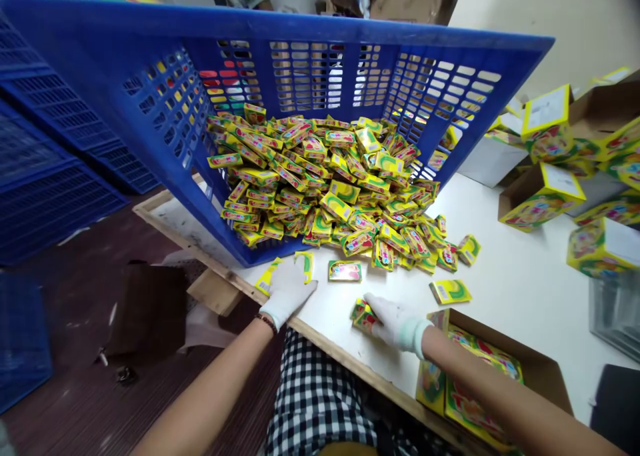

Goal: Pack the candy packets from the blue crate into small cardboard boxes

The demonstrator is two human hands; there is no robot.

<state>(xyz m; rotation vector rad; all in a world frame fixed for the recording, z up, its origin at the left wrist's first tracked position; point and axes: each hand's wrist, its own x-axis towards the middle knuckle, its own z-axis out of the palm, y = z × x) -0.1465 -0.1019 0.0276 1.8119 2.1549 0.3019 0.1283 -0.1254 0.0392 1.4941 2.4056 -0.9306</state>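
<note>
Head view: pinched in the white-gloved right hand (395, 321), low over the white table (327, 319), a small clutch of yellow-and-green boxes (363, 316), jutting from the fingertips toward the left hand (289, 287). Curled nearly closed on that clutch, with thumb and fingers on opposite sides. Just beyond the right fingertips and a little left, between both hands, a single flat box (345, 271), printed face up, touched by neither hand. Under and beside the left fingers, also white-gloved, more small boxes: one box (269, 277) poking out on the left, another box (305, 265) at the far side. Spread partly open over these and in contact; cannot tell whether actually gripping.

Straight ahead of both hands' fingers, a tipped blue crate (280, 26), mouth toward the person, with a heaped pile (325, 169) of similar boxes spilling out onto the table. Right of the right fingers and slightly farther off, a loose box (451, 291), lying flat. Nearer and right, partly hidden behind the right forearm, an open carton (546, 384) with larger printed packs inside. Well to the right of the fingers, a jumble of larger yellow cartons (543, 199), some open. Well left of the left fingers, stacked blue crates (55, 203); below these, on the dark floor (75, 376), a brown box (155, 309). Behind the fingers, toward the body, black-and-white checked cloth (315, 396).
</note>
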